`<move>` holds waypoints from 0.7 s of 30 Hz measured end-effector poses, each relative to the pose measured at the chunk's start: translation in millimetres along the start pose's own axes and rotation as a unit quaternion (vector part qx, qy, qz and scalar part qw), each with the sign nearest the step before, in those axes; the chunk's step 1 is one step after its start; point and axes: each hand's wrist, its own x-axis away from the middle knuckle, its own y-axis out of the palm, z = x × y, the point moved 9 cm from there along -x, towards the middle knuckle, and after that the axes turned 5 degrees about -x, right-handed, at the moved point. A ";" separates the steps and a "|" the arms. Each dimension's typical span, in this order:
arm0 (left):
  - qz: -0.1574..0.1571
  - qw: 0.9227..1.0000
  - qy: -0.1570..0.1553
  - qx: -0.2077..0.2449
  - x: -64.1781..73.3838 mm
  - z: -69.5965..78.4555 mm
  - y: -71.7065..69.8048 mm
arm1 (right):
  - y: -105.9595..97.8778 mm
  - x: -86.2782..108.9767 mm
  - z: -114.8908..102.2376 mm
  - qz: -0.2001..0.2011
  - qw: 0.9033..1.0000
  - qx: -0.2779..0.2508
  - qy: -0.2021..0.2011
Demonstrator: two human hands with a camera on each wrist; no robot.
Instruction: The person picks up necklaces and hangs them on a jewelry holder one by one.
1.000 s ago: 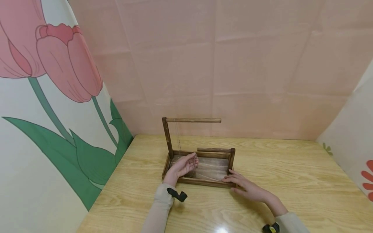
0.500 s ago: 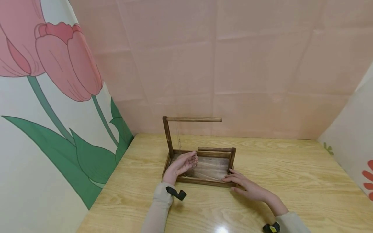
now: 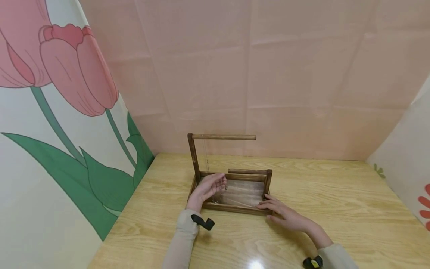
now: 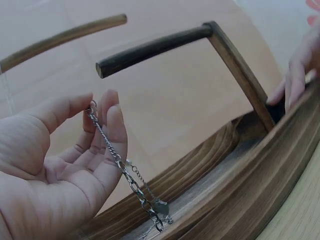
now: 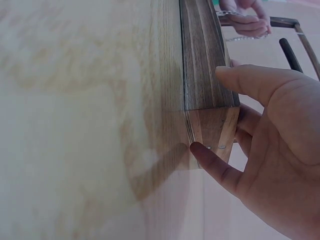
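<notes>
A dark wooden jewelry stand (image 3: 231,210) with a low tray base and two bars stands on the table. Thumb and fingertips of my left hand (image 3: 211,186) pinch one end of a silver chain (image 4: 135,186) over the tray's left part. The chain dangles, with thick links and a small dark charm (image 4: 161,207); its lower end reaches the tray. Around the stand's front right corner, my right hand (image 3: 283,216) holds on, its thumb (image 5: 235,77) on the front wall and other fingers over the rim, partly hidden.
From the tall upper bar (image 3: 225,137) hangs another thin chain (image 3: 206,155) near the left post. A shorter bar (image 3: 246,172) juts in from the right post. The wooden table (image 3: 336,194) meets a pink backdrop behind and a tulip-printed panel (image 3: 77,71) at left.
My left hand has turned slightly and lowered its hold on the chain, so more chain gathers near the tray. The right hand stays at the corner.
</notes>
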 end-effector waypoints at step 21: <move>0.072 0.989 0.045 -0.120 5.6 21.1 -6.0 | -0.9 -0.2 -4.2 -0.003 1.000 0.011 0.006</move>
